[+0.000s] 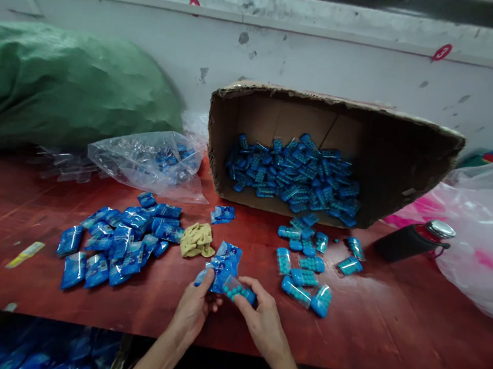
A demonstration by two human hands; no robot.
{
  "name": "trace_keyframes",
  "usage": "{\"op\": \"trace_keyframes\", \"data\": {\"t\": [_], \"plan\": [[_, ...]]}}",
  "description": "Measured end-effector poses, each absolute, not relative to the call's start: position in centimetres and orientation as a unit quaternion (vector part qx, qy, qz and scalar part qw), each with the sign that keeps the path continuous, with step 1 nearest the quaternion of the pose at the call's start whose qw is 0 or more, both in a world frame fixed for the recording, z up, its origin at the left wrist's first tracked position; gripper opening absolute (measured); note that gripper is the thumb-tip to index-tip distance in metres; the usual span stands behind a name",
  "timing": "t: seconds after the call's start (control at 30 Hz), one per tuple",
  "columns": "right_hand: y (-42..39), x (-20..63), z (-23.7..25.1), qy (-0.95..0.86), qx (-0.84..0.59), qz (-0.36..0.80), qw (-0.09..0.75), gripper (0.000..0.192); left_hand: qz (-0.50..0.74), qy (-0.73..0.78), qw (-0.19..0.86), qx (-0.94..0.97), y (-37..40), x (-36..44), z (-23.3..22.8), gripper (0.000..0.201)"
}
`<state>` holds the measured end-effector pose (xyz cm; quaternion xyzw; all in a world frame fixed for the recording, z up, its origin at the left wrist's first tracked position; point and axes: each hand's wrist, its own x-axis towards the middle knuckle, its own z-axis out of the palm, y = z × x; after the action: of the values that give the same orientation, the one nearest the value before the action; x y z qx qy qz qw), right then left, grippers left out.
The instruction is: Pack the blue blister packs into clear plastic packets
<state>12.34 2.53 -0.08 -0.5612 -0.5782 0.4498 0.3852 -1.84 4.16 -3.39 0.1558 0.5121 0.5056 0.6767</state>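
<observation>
My left hand grips a blue printed packet between thumb and fingers, near the front edge of the red table. Closed on a clear bottle of blue balls is my right hand. The bottle lies on its side, its clear end against the packet; whether it is inside the packet's mouth I cannot tell. To the right lie several loose bottles of the same kind. A heap of filled blue packets spreads out on the left. A crumpled yellowish cloth sits just beyond my left hand.
A tipped cardboard box full of such bottles stands behind. Left of it are a clear plastic bag and a big green sack. A dark flask leans at right by a pinkish plastic bag. Small flat packets lie mid-table.
</observation>
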Motion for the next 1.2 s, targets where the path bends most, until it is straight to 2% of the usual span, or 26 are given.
{"op": "trace_keyframes", "data": {"t": [0.2,0.4,0.6,0.8,0.97,1.2], "plan": [[2.6,12.5,-0.3,-0.59,-0.557,0.432,0.393,0.022,0.497,0.533,0.66,0.181,4.2,-2.0,-3.7,0.034],[2.0,12.1,-1.3,-0.654,-0.527,0.366,0.4,0.029,0.502,0.545,0.647,0.179,4.2,-1.8,-3.7,0.032],[2.2,12.3,-1.3,-0.618,-0.537,0.385,0.425,0.024,0.519,0.588,0.573,0.238,4.0,-1.8,-3.8,0.032],[2.0,12.6,-2.0,-0.682,-0.513,0.343,0.393,0.03,0.512,0.573,0.613,0.182,4.2,-1.7,-4.0,0.034],[2.4,12.5,-2.0,-0.626,-0.536,0.368,0.43,0.025,0.516,0.583,0.599,0.187,4.2,-1.6,-4.2,0.034],[2.4,12.8,-1.7,-0.623,-0.534,0.38,0.426,0.026,0.506,0.583,0.608,0.184,4.5,-1.4,-4.1,0.035]]}}
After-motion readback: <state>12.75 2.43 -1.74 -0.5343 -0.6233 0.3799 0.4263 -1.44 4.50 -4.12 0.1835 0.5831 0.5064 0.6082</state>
